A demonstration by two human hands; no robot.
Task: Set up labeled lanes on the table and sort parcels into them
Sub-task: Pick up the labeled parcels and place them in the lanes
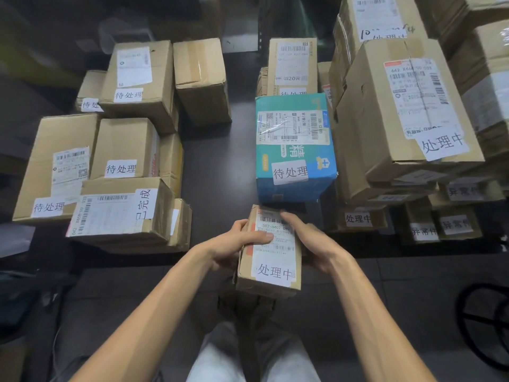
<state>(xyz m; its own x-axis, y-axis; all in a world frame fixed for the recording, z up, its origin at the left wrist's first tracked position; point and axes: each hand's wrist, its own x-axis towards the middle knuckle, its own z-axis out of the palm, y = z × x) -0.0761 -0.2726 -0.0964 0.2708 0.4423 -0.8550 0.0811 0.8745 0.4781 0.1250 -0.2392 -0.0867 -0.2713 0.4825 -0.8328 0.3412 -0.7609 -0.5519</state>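
Above the dark table (220, 161) edge, left hand (234, 245) and right hand (312, 242) grip a small parcel (271, 275); perhaps shelving (260, 28) behind.

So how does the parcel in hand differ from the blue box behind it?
The held parcel is brown cardboard, tagged 处理中, gripped by the left hand and right hand; the blue box is larger, tagged 待处理, resting on the table. Both carry shipping labels.
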